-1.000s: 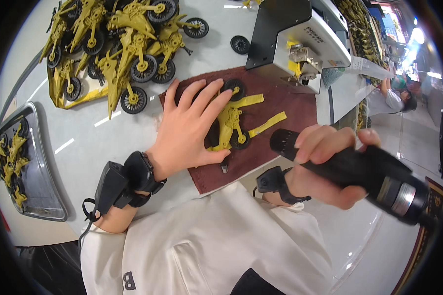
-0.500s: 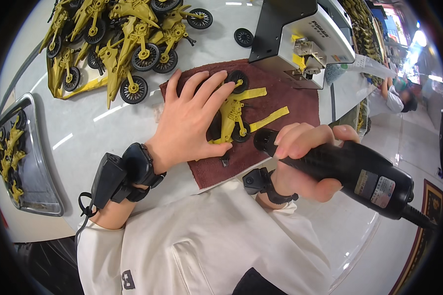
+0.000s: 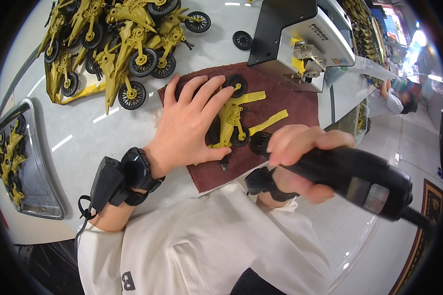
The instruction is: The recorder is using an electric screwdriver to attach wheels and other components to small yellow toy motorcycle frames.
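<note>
My left hand [image 3: 184,120] lies with its fingers spread across a yellow toy motorcycle [image 3: 227,123] with black wheels. Its index fingertip is beside the upper wheel and its thumb by the lower part; the palm hides the rest. The toy rests on a dark red cloth [image 3: 293,101] with two yellow tape strips [image 3: 268,122] next to it. Wrapped in my right hand [image 3: 300,147] is a black corded electric screwdriver [image 3: 352,174]. Its front end [image 3: 259,142] points left, close to the lower wheel but apart from it. Motion blurs the tool.
Several similar toy motorcycles [image 3: 142,56] are piled at the far left. A metal tray [image 3: 40,169] with more yellow parts stands at the left. A loose black wheel [image 3: 242,40] lies near a white screw-feeding machine [image 3: 306,45]. Another person [image 3: 396,98] is in the right background.
My right hand and the electric screwdriver have shifted slightly left and down, near the lower wheel. My left hand stays spread over the toy motorcycle.
</note>
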The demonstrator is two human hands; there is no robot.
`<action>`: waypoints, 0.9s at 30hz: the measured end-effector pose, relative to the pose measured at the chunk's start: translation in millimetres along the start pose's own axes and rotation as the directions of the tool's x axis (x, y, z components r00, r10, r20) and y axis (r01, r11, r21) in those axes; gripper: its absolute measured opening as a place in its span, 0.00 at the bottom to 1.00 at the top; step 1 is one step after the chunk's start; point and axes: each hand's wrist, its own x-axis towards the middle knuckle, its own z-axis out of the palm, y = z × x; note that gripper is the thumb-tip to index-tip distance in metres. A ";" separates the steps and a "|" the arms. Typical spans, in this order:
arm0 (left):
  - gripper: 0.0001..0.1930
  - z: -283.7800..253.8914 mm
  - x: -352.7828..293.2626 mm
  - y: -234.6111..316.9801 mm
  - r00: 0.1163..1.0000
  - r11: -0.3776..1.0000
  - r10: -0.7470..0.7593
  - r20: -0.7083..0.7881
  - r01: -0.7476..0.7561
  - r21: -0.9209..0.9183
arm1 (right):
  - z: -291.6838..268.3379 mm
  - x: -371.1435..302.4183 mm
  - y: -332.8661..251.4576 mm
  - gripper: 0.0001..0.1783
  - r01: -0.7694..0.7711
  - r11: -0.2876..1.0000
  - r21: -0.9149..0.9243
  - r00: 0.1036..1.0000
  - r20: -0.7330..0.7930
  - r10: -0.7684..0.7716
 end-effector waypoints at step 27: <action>0.47 1.4 -7.2 -1.5 1.000 1.000 0.012 -0.010 -0.012 0.002 | 15.9 0.3 -20.8 0.44 -0.028 0.983 0.179 0.979 0.206 -0.010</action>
